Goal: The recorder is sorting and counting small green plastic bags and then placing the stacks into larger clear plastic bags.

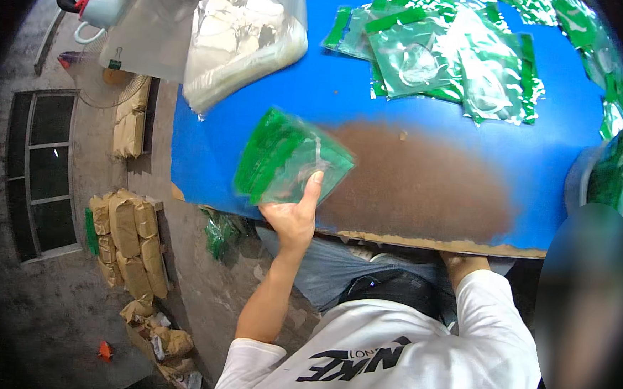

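Observation:
My left hand point(294, 218) is closed on a clear plastic bag with green bands point(296, 161), thumb on top, above the near left part of the blue table point(222, 143). A pale looped thing shows faintly inside the bag; whether it is one bag or several stacked, I cannot tell. My right forearm point(462, 266) reaches under the table's near edge, and that hand's fingers are hidden. Farther off, a pile of similar green-banded bags point(427, 59) lies on the table, some with pale coiled things in them.
A large clear plastic bag of pale flat pieces point(242, 40) stands at the table's far left. More green bags point(598, 51) line the right edge. The tabletop has a worn brown patch point(412, 179). Brown paper sacks point(134, 237) are stacked on the floor at left, near a fan point(111, 82).

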`<state>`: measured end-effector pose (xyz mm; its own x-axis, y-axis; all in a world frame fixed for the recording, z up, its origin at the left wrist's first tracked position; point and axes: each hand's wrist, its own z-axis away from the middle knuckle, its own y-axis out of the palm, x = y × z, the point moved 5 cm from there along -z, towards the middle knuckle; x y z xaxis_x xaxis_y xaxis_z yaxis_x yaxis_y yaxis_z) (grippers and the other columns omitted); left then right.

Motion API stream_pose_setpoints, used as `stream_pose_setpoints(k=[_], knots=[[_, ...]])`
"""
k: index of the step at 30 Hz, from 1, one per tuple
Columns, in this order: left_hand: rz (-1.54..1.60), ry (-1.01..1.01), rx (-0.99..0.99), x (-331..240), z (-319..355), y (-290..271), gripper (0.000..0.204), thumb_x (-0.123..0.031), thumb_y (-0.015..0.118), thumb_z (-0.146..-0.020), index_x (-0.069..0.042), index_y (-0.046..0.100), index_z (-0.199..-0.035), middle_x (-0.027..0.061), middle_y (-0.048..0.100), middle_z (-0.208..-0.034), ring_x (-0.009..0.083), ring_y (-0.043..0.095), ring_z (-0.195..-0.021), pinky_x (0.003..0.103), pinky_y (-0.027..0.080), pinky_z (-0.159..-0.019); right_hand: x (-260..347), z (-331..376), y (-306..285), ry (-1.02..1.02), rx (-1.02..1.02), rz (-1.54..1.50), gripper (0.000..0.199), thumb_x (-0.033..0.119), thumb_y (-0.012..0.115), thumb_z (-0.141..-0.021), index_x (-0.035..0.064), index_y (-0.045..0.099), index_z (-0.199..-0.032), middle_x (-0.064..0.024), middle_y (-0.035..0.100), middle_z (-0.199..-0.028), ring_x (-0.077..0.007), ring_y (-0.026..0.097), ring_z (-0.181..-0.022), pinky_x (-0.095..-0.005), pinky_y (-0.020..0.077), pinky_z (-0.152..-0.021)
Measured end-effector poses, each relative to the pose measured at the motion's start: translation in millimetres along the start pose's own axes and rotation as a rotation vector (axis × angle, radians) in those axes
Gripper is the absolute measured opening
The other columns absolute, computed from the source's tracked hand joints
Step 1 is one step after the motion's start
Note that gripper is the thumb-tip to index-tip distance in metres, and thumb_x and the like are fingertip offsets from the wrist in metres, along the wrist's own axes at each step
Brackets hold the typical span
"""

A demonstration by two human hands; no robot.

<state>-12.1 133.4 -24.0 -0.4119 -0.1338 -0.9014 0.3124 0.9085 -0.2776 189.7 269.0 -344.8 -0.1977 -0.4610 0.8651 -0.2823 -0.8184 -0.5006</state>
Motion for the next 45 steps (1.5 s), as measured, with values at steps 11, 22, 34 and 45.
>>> stream_pose_setpoints(k=[11,22,34,45], knots=[[0.288,-0.124,0.032,25,-7,-19,0.038,-0.007,0.080,-0.080,0.002,0.065,-0.114,0.0086,0.070,-0.109,0.0202,0.066,-0.098,0.034,0.051,-0.090,175,39,-43,0.075,0.000,0.215,0.023,0.015,0.063,-0.090,0.0057,0.066,-0.110,-0.0174,0.068,-0.102,-0.0380,0.064,-0.095,-0.0446,0.0524,-0.079],[1.007,-0.884,0.276,17,113,-36,0.032,-0.016,0.064,-0.093,-0.003,0.059,-0.122,0.0102,0.066,-0.118,0.0255,0.066,-0.108,0.038,0.059,-0.087,293,92,-153,0.085,-0.605,-1.075,0.020,0.016,0.066,-0.097,0.0008,0.060,-0.108,0.0021,0.063,-0.074,-0.0011,0.053,-0.057,-0.0186,0.0402,-0.048],[1.056,-0.604,0.269,3,135,4,0.048,-0.021,0.075,-0.090,-0.004,0.055,-0.131,0.0054,0.062,-0.126,0.0181,0.061,-0.112,0.035,0.048,-0.099,329,48,-117,-0.091,-0.640,0.041,0.023,0.017,0.078,-0.085,-0.0001,0.064,-0.092,-0.0042,0.059,-0.068,-0.0094,0.052,-0.063,-0.0273,0.0447,-0.058],[1.177,-0.950,0.239,47,147,-38,0.041,-0.004,0.063,-0.092,-0.003,0.053,-0.131,0.0122,0.062,-0.127,0.0298,0.059,-0.119,0.046,0.048,-0.105,190,-146,-315,0.190,-0.555,0.776,0.097,0.085,0.052,-0.075,0.0251,0.041,-0.151,-0.0262,0.030,-0.156,-0.0502,0.026,-0.143,-0.0724,0.0159,-0.110]])
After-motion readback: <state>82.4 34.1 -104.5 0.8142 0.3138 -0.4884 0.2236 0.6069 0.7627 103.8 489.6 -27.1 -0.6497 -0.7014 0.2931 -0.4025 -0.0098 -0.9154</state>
